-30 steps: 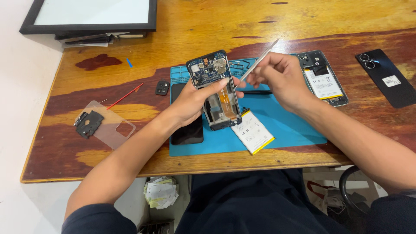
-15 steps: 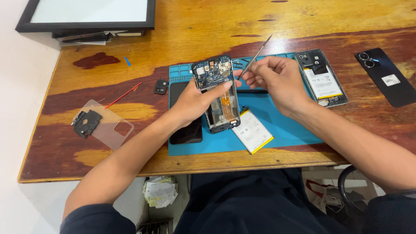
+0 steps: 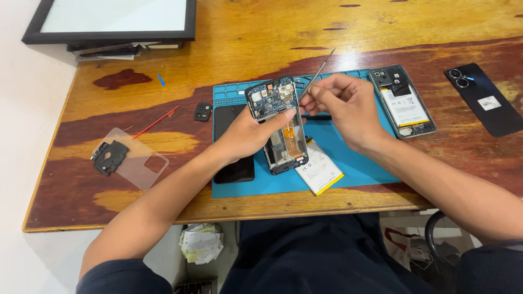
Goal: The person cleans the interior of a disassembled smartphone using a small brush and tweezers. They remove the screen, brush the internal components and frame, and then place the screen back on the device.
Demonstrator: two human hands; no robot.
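My left hand (image 3: 248,133) grips an opened phone (image 3: 278,122) with its circuit board and orange flex cable bared, held tilted above the blue work mat (image 3: 348,163). My right hand (image 3: 346,106) pinches thin metal tweezers (image 3: 318,71); their lower tips are beside the phone's upper right corner. A loose white battery (image 3: 320,171) lies on the mat just below the phone. A dark screen panel (image 3: 233,158) lies flat under my left wrist.
A second opened phone (image 3: 403,100) lies at the mat's right edge, with a black back cover (image 3: 482,98) farther right. At left lie a clear case (image 3: 136,160) bearing a black plate (image 3: 109,157), a red tool (image 3: 155,121), a small black camera cover (image 3: 203,111). A framed panel (image 3: 114,22) sits far left.
My right hand has drawn the tweezers in a little toward the phone's top right corner. The left hand keeps its hold on the phone, almost still.
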